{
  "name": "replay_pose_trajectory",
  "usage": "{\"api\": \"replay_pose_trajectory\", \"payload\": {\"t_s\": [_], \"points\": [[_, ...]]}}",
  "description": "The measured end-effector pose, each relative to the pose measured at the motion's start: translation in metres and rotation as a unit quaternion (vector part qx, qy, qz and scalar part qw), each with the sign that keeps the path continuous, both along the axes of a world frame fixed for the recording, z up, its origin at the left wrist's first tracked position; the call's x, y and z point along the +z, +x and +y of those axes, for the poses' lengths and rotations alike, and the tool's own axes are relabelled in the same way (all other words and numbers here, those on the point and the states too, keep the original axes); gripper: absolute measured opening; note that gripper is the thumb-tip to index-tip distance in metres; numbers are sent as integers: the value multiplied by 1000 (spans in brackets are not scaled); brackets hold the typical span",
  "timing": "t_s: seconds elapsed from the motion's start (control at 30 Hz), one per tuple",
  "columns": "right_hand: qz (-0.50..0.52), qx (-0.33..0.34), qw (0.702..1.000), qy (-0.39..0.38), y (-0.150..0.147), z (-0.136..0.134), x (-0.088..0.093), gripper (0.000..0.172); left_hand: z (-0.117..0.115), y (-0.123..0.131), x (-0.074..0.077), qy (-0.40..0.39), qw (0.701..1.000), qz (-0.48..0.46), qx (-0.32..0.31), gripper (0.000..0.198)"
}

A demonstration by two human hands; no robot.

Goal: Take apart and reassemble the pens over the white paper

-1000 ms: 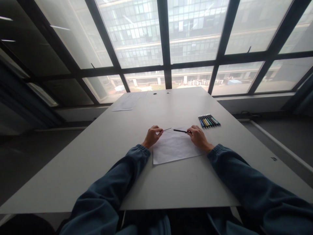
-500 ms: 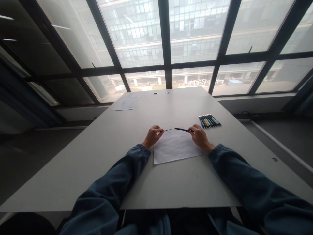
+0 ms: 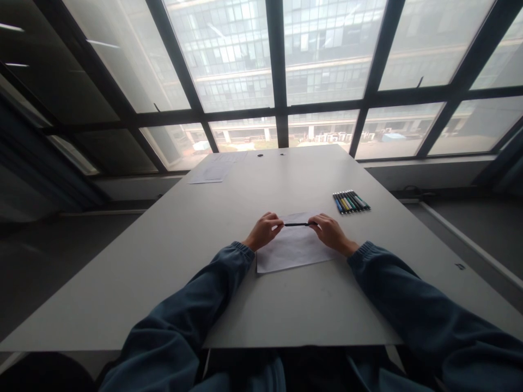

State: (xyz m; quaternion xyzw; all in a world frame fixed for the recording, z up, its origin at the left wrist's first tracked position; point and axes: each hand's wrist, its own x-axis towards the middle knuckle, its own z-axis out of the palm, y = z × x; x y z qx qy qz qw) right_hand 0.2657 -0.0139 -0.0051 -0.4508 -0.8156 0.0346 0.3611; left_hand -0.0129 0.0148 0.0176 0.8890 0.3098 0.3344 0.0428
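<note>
A slim black pen [image 3: 297,224] is held level between my two hands, above a white sheet of paper [image 3: 295,253]. My left hand [image 3: 265,231] is closed in a pinch at the pen's left end. At its other end, the fingertips of my right hand [image 3: 330,234] grip the dark barrel. The thin refill held earlier no longer shows; whether it sits inside the barrel or behind my left fingers cannot be seen. Beyond my right hand, a row of several pens [image 3: 351,201] with differently coloured parts lies side by side.
The white table [image 3: 163,288] stretches away to a large window. Printed papers [image 3: 214,169] lie at its far left. A small round black piece [image 3: 260,155] is near the far edge, and a small dark mark [image 3: 460,267] sits near the right edge.
My left hand has moved right, bringing the thin refill to the black barrel's end. The gap between them has closed, and the barrel has gone from slightly tilted to level.
</note>
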Motion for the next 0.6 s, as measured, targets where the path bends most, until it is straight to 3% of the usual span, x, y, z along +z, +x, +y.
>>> {"api": "replay_pose_trajectory", "payload": {"t_s": [0.6], "points": [[4, -5, 1000, -6, -2, -3, 3, 10, -1, 4, -4, -60, 993, -106, 2, 14]]}}
